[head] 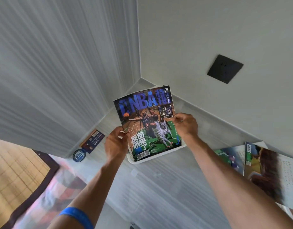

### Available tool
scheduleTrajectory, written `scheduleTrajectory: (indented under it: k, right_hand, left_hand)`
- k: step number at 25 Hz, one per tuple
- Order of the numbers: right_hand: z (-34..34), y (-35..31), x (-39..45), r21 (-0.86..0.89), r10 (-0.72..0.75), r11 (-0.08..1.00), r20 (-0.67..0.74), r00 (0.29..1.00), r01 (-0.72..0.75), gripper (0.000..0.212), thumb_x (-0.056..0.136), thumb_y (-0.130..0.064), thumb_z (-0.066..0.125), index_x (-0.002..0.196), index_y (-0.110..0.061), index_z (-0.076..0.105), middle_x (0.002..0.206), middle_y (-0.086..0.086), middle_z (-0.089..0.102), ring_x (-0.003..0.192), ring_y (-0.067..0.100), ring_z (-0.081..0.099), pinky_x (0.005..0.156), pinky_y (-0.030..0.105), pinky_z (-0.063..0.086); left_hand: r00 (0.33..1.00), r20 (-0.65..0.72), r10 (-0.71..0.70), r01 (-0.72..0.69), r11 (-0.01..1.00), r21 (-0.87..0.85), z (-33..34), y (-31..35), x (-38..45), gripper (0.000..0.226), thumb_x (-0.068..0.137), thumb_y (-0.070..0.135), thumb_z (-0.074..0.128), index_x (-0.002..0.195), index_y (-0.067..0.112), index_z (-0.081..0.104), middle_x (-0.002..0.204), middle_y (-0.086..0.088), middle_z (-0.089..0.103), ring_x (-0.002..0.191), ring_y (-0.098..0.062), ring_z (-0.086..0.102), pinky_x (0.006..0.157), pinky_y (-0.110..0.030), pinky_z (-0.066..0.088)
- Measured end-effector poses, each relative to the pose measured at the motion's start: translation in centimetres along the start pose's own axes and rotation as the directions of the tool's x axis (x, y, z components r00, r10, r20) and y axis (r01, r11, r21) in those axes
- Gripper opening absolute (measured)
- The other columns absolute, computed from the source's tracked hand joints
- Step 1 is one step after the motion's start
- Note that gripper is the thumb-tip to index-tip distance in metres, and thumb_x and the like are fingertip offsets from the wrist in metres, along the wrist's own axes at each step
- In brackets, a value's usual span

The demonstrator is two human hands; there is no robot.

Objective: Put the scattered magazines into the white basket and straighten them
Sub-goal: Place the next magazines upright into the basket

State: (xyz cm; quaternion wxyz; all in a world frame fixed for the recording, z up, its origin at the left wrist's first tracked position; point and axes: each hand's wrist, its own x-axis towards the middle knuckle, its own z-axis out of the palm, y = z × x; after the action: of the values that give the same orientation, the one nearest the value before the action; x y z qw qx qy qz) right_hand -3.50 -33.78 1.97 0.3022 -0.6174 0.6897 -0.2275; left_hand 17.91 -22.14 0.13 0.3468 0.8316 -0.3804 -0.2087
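Note:
A basketball magazine (147,123) with a blue title and a green lower half is held cover-up over the white basket (131,160). My left hand (115,142) grips its left edge and my right hand (186,125) grips its right edge. Only the basket's near rim and right corner show beneath the magazine; its inside is hidden. Two more magazines (258,164) lie overlapping on the floor at the right. Another magazine (93,140) lies by the wall at the left, partly under the curtain.
The basket stands in a room corner between a pale curtain (51,71) and a white wall with a dark socket plate (225,68). A round blue sticker (79,155) marks the floor. A woven mat with a dark border (18,171) lies at the lower left.

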Motion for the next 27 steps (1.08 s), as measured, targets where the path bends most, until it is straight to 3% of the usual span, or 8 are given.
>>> scheduleTrajectory:
  k: [4, 6, 9, 12, 15, 18, 21, 27]
  right_hand:
    - [0.1, 0.3, 0.2, -0.081, 0.061, 0.995, 0.044, 0.997, -0.057, 0.024, 0.090, -0.007, 0.055, 0.104, -0.014, 0.074, 0.109, 0.009, 0.074, 0.100, 0.025, 0.068, 0.082, 0.025, 0.049]
    - [-0.8, 1.8, -1.5, 0.053, 0.071, 0.996, 0.074, 0.995, -0.075, 0.029, 0.088, 0.002, 0.052, 0.105, -0.012, 0.071, 0.110, 0.006, 0.073, 0.101, 0.021, 0.067, 0.083, 0.018, 0.049]
    - [-2.7, 6.9, -5.4, 0.154, 0.034, 0.988, -0.020, 0.999, -0.031, 0.027, 0.086, 0.000, 0.054, 0.102, -0.016, 0.070, 0.106, 0.001, 0.073, 0.094, 0.017, 0.068, 0.084, 0.029, 0.054]
    - [-5.7, 15.0, -8.4, -0.136, 0.165, 0.977, -0.026, 0.986, -0.167, 0.041, 0.086, -0.009, 0.055, 0.127, -0.013, 0.056, 0.134, 0.008, 0.058, 0.116, 0.027, 0.058, 0.094, 0.036, 0.050]
    - [-7.3, 22.0, -11.9, -0.503, 0.266, 0.849, 0.144, 0.953, -0.161, 0.073, 0.091, -0.034, 0.054, 0.150, -0.007, 0.022, 0.160, 0.013, 0.021, 0.143, 0.029, 0.028, 0.111, 0.040, 0.035]
    - [-6.3, 24.6, -15.6, -0.601, 0.224, 0.799, 0.271, 0.936, -0.017, 0.081, 0.093, -0.053, 0.044, 0.154, -0.011, 0.011, 0.164, 0.009, 0.005, 0.149, 0.027, 0.012, 0.119, 0.040, 0.022]
    - [-5.8, 24.4, -18.4, -0.558, 0.172, 0.828, 0.347, 0.922, 0.056, 0.080, 0.093, -0.054, 0.043, 0.154, -0.014, 0.011, 0.165, 0.006, 0.000, 0.151, 0.027, 0.006, 0.121, 0.041, 0.017]
    - [-4.6, 22.5, -24.7, -0.450, 0.072, 0.871, 0.513, 0.856, 0.196, 0.077, 0.095, -0.052, 0.038, 0.155, -0.016, 0.006, 0.165, 0.006, -0.002, 0.151, 0.027, 0.001, 0.123, 0.041, 0.008]
  left_hand:
    - [0.998, 0.009, -0.056, 0.053, 0.978, 0.201, 0.4, -0.1, 0.8, 0.025, 0.086, 0.041, 0.068, 0.077, 0.018, 0.063, 0.087, -0.011, 0.074, 0.068, -0.027, 0.064, 0.059, -0.027, 0.037]
    - [0.999, 0.030, -0.023, 0.015, 0.966, 0.258, 0.6, 0.6, 0.7, 0.029, 0.088, 0.045, 0.063, 0.075, 0.019, 0.062, 0.085, -0.015, 0.073, 0.069, -0.028, 0.060, 0.060, -0.029, 0.035]
    - [0.979, 0.065, 0.194, -0.195, 0.981, -0.001, 2.1, 2.7, -2.1, 0.017, 0.091, 0.034, 0.059, 0.088, 0.018, 0.065, 0.083, -0.007, 0.071, 0.070, -0.025, 0.063, 0.062, -0.029, 0.040]
    - [0.917, 0.194, 0.349, -0.313, 0.930, -0.195, 5.4, 5.6, -7.4, 0.010, 0.092, 0.025, 0.058, 0.093, 0.017, 0.064, 0.086, 0.000, 0.067, 0.074, -0.016, 0.062, 0.063, -0.027, 0.043]
    - [0.841, 0.365, 0.399, -0.321, 0.912, -0.257, 9.4, 6.9, -12.4, 0.006, 0.092, 0.010, 0.061, 0.097, 0.012, 0.064, 0.093, -0.002, 0.068, 0.081, -0.019, 0.066, 0.065, -0.034, 0.054]
    - [0.803, 0.486, 0.345, -0.295, 0.939, -0.179, 11.9, 6.2, -15.4, 0.016, 0.088, 0.007, 0.062, 0.103, 0.011, 0.064, 0.100, -0.003, 0.068, 0.086, -0.022, 0.067, 0.072, -0.038, 0.055]
    - [0.765, 0.594, 0.248, -0.285, 0.958, -0.033, 13.5, 5.4, -17.5, 0.025, 0.086, 0.010, 0.062, 0.111, 0.014, 0.063, 0.108, -0.006, 0.067, 0.096, -0.026, 0.065, 0.078, -0.031, 0.049]
    - [0.705, 0.709, -0.003, -0.274, 0.921, 0.277, 15.5, 3.6, -20.2, 0.057, 0.083, 0.017, 0.056, 0.138, 0.019, 0.042, 0.136, -0.010, 0.048, 0.121, -0.031, 0.045, 0.097, -0.041, 0.042]
